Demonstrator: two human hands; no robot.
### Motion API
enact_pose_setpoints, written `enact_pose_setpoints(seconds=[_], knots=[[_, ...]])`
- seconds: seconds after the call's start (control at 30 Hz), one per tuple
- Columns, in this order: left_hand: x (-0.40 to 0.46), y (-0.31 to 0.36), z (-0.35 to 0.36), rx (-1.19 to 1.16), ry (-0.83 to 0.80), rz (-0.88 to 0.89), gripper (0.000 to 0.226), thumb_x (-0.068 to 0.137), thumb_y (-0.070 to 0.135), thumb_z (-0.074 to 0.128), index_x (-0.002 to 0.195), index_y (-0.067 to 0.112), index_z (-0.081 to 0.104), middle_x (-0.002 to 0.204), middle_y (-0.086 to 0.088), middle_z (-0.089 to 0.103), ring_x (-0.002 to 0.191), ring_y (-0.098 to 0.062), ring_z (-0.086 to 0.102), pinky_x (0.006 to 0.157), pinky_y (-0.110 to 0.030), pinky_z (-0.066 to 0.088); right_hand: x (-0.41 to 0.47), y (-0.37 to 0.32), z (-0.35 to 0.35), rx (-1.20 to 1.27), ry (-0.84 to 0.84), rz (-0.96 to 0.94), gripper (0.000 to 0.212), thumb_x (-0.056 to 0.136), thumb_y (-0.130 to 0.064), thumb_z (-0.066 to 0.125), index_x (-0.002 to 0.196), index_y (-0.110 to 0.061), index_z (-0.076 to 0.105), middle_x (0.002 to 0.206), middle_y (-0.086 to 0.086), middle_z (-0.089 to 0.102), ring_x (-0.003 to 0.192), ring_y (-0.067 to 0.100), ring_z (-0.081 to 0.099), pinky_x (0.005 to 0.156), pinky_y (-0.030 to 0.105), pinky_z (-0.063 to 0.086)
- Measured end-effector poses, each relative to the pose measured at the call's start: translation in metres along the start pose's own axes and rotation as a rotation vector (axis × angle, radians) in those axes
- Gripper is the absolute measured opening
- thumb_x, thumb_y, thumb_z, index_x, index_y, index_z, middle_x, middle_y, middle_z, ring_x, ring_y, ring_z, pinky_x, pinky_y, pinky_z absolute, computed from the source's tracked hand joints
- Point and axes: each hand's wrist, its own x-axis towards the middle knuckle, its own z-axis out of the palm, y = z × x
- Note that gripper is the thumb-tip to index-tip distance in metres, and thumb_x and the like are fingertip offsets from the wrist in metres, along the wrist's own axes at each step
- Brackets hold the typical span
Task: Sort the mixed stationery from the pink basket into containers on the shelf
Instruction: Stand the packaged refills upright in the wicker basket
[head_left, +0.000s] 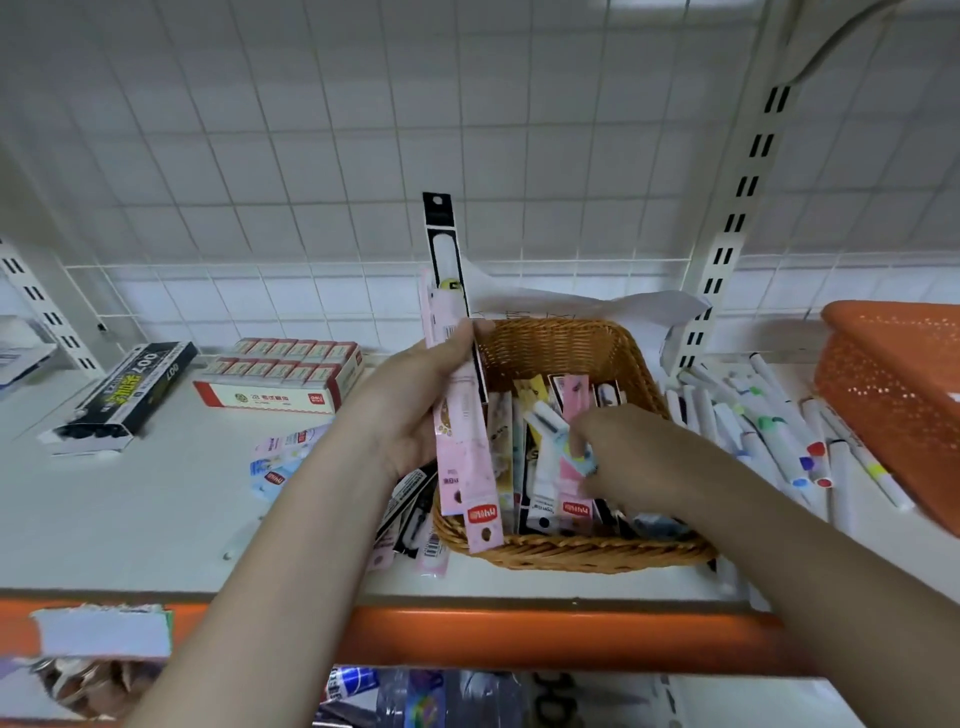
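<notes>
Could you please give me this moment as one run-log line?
left hand: grips pen packets | right hand: picking in wicker basket | markers: loose on shelf

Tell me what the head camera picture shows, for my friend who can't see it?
A person's left hand holds a bunch of long pen packets upright over a brown wicker basket on a white shelf, while the right hand picks at more packets inside it. Loose markers and an orange basket lie to the right.

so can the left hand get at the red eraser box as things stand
Probably not yet: the left hand already holds a bunch of pen packets. The path to the red eraser box looks free, though.
</notes>
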Motion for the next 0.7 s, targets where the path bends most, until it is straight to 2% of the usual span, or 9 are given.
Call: enact_pose_setpoints(seconds=[0.1, 0.17, 0.23, 0.33, 0.43, 0.5, 0.57, 0.63, 0.7], knots=[[-0.001, -0.003, 0.002, -0.001, -0.046, 0.055, 0.015, 0.091, 0.02, 0.054, 0.087, 0.016, 0.068, 0.076, -0.005, 0.071, 0.066, -0.018, 0.067, 0.065, -0.034, 0.058, 0.012, 0.004, 0.006, 0.135, 0.028, 0.029, 0.02, 0.092, 0.002, 0.049, 0.107, 0.008, 0.06, 0.103, 0.026, 0.065, 0.085, 0.031, 0.067, 0.065, 0.039, 0.048], [-0.001, -0.006, 0.003, 0.03, -0.044, 0.092, 0.011, 0.087, 0.017, 0.058, 0.086, 0.012, 0.068, 0.074, -0.005, 0.072, 0.064, -0.016, 0.067, 0.063, -0.03, 0.057, 0.013, 0.005, -0.006, 0.369, 0.114, 0.031, 0.018, 0.097, -0.012, 0.049, 0.096, -0.001, 0.064, 0.085, 0.015, 0.069, 0.066, 0.016, 0.068, 0.06, 0.032, 0.056], [-0.001, -0.008, 0.006, 0.056, -0.044, 0.111, 0.014, 0.078, 0.019, 0.064, 0.085, 0.007, 0.066, 0.072, -0.006, 0.069, 0.062, -0.017, 0.065, 0.061, -0.029, 0.057, 0.006, -0.001, -0.024, 0.603, 0.158, -0.034, 0.021, 0.094, -0.036, 0.052, 0.091, -0.018, 0.063, 0.079, -0.001, 0.068, 0.057, 0.002, 0.061, 0.05, 0.019, 0.048], [-0.001, -0.012, 0.011, 0.109, -0.006, 0.168, 0.028, 0.062, 0.027, 0.069, 0.077, 0.004, 0.063, 0.071, -0.009, 0.066, 0.064, -0.022, 0.061, 0.059, -0.029, 0.056, -0.013, -0.02, -0.033, 0.728, -0.04, -0.161, 0.029, 0.08, -0.051, 0.058, 0.094, -0.026, 0.066, 0.085, -0.008, 0.071, 0.058, -0.006, 0.058, 0.051, 0.013, 0.044], [-0.002, -0.015, 0.017, 0.184, -0.007, 0.228, 0.038, 0.063, 0.04, 0.066, 0.074, 0.004, 0.066, 0.078, -0.013, 0.07, 0.074, -0.026, 0.065, 0.074, -0.037, 0.056, -0.014, -0.031, -0.014, 0.754, 0.099, -0.213, 0.018, 0.084, -0.034, 0.067, 0.099, -0.025, 0.068, 0.084, -0.004, 0.073, 0.057, -0.003, 0.062, 0.059, 0.015, 0.051], [-0.004, -0.016, 0.019, 0.235, -0.026, 0.233, 0.042, 0.077, 0.045, 0.058, 0.081, 0.004, 0.067, 0.088, -0.016, 0.07, 0.082, -0.028, 0.067, 0.081, -0.04, 0.055, -0.014, -0.03, -0.009, 0.841, 0.129, -0.184, 0.018, 0.087, -0.025, 0.066, 0.104, -0.023, 0.068, 0.086, -0.004, 0.073, 0.057, 0.0, 0.063, 0.056, 0.017, 0.051], [-0.005, -0.016, 0.02, 0.236, -0.033, 0.261, 0.033, 0.092, 0.033, 0.05, 0.087, 0.006, 0.068, 0.092, -0.015, 0.071, 0.083, -0.026, 0.068, 0.08, -0.039, 0.056, -0.018, -0.027, -0.012, 0.89, 0.093, -0.177, 0.018, 0.088, -0.018, 0.064, 0.105, -0.023, 0.065, 0.08, -0.009, 0.072, 0.056, 0.0, 0.062, 0.05, 0.012, 0.045], [-0.006, -0.016, 0.019, 0.237, -0.016, 0.298, 0.023, 0.095, 0.021, 0.051, 0.089, 0.007, 0.068, 0.086, -0.011, 0.073, 0.077, -0.024, 0.069, 0.074, -0.037, 0.058, -0.024, -0.023, -0.02, 0.862, 0.102, -0.198, 0.019, 0.088, -0.014, 0.062, 0.102, -0.027, 0.063, 0.075, -0.012, 0.069, 0.055, -0.001, 0.061, 0.049, 0.008, 0.042], [-0.007, -0.014, 0.019, 0.252, 0.015, 0.325, 0.02, 0.094, 0.018, 0.053, 0.085, 0.008, 0.069, 0.08, -0.009, 0.073, 0.072, -0.022, 0.069, 0.072, -0.037, 0.058, -0.028, -0.016, -0.027, 0.763, 0.137, -0.224, 0.018, 0.087, -0.014, 0.061, 0.1, -0.028, 0.064, 0.083, -0.005, 0.07, 0.061, 0.0, 0.062, 0.053, 0.01, 0.046]])
